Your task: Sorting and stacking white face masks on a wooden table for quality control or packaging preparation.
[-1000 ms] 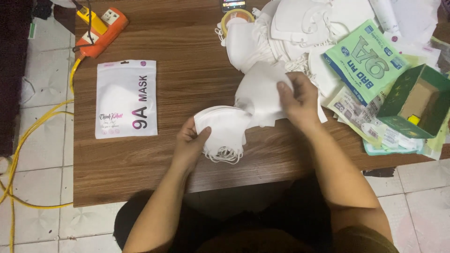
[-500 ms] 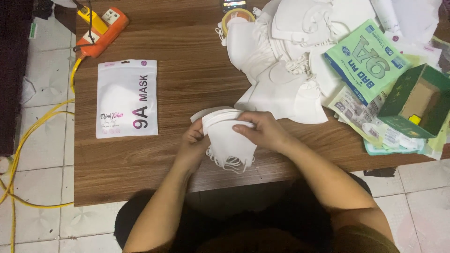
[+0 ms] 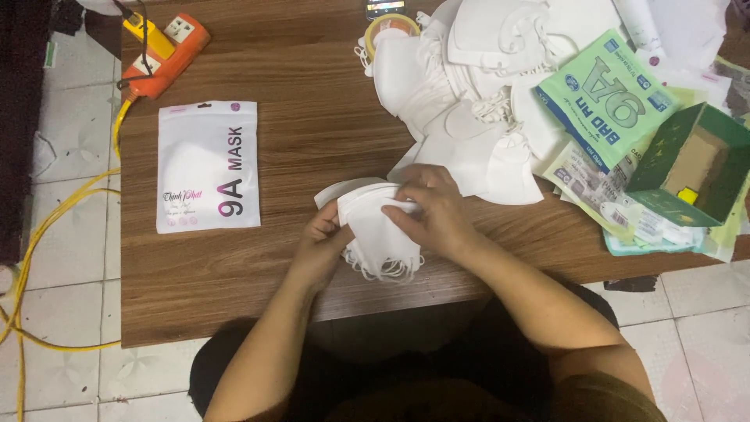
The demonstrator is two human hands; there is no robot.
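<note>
A small stack of folded white face masks (image 3: 375, 230) lies near the front edge of the wooden table (image 3: 312, 141), ear loops hanging toward me. My left hand (image 3: 322, 246) grips the stack's left side. My right hand (image 3: 433, 211) presses on its top right, fingers curled over the upper edge. A large heap of loose white masks (image 3: 476, 86) lies just beyond my right hand.
A sealed white mask pouch (image 3: 207, 166) lies flat at the left. An orange power strip (image 3: 160, 43) with a yellow cable sits at the back left. Green printed pouches (image 3: 609, 101), a green open box (image 3: 691, 168) and a tape roll (image 3: 391, 27) crowd the right and back.
My right hand left the heap and brought a mask onto the stack; both hands now hold the stack, which sits slightly nearer the table's front.
</note>
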